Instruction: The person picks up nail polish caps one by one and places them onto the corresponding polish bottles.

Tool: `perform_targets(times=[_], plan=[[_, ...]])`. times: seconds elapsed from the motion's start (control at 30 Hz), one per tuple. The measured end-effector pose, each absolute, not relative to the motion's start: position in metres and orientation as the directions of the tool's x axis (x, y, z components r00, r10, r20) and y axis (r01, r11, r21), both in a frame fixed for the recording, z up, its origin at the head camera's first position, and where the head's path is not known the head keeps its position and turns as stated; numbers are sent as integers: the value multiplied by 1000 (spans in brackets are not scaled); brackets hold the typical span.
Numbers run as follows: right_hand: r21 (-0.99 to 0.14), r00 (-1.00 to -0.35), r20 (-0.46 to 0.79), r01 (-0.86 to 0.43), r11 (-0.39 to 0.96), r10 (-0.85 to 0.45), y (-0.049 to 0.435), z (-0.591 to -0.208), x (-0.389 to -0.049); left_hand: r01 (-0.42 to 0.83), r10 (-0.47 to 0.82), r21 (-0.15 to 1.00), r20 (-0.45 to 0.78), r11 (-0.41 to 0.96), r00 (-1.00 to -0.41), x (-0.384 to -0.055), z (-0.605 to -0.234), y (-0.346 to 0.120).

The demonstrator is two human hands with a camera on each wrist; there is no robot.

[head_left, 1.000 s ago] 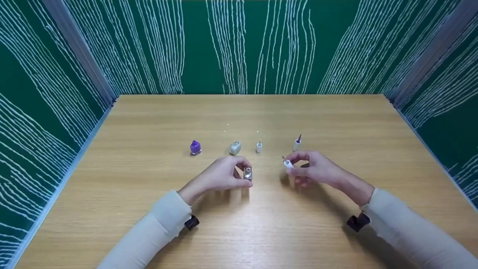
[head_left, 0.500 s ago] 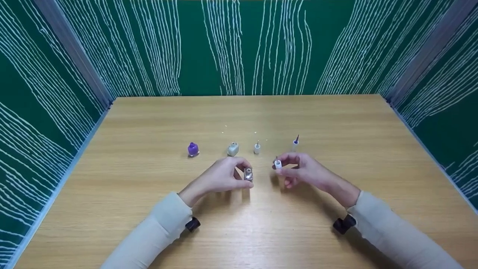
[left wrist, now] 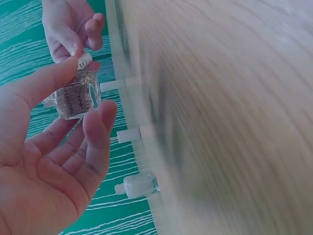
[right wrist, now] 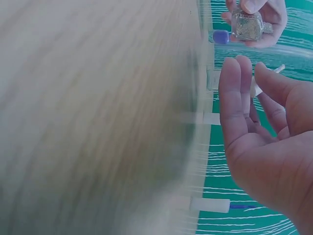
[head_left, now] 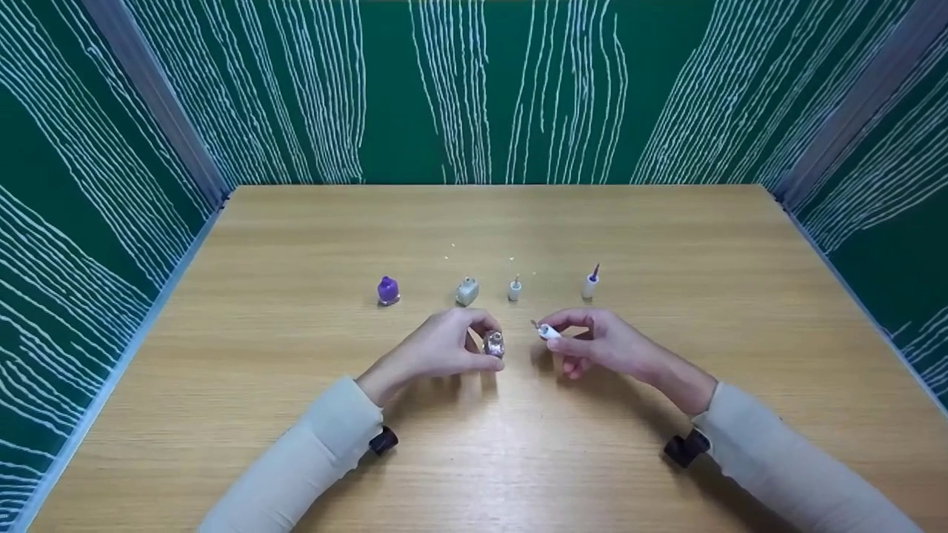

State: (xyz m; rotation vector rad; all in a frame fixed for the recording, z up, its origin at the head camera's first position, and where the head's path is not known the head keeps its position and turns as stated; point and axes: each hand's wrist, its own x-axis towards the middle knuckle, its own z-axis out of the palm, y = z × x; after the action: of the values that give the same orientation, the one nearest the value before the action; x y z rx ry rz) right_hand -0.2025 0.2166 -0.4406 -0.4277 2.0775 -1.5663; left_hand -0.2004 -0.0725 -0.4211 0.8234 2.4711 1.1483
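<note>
Two pieces hang above the tabletop (head_left: 474,474): your left hand (head_left: 443,345) grips the uncapped glitter nail-polish bottle (head_left: 494,346); your right hand (head_left: 607,344) pinches a white brush cap (head_left: 549,332) near it. Its tilted brush (right wrist: 279,68) could miss the neck (right wrist: 267,28) and smear.

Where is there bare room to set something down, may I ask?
Bare table spans between the left sleeve and right sleeve, and right of the purple-brushed cap. It is crowded around the left hand, right hand, glitter bottle and pale bottle.
</note>
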Motion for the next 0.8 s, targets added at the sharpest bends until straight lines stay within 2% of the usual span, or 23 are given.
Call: perform_targets(times=[0.4, 0.63, 0.8], plan=[[-953, -810, -118, -70, 294, -575, 217, -437, -200, 349, 606, 808, -13, 475, -795, -199, -417, -70], [-973, -809, -97, -46, 226, -580, 216, -432, -200, 351, 596, 806, -4, 478, -803, -201, -416, -70], [-983, -832, -80, -26, 184, -549, 215, -431, -200, 361, 594, 795, 1, 488, -805, -202, -415, -70]])
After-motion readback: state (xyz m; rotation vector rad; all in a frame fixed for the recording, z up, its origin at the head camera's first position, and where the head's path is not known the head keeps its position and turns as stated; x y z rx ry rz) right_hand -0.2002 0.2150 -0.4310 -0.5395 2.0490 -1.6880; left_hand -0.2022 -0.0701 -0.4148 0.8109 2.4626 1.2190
